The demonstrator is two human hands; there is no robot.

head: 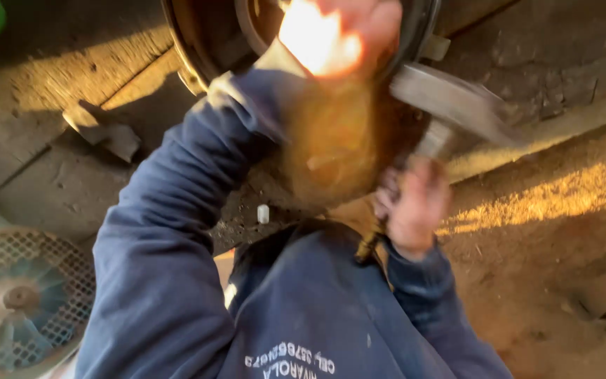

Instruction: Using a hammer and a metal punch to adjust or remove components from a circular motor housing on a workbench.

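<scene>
Right hand (414,203) clenched around the handle of a hammer (450,105), head blurred by motion, just beside a dark round metal drum (198,35) cut off by the top edge. Left hand (338,31) up against the drum, washed out by sunlight; finger state impossible to tell. Lower left: caged fan (22,302), partly cropped. Small white cylinder (263,214) on the dirt floor (548,245).

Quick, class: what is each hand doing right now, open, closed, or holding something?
Left hand: raised against the round metal part; overexposed, grip cannot be told.
Right hand: closed on the hammer handle.
</scene>
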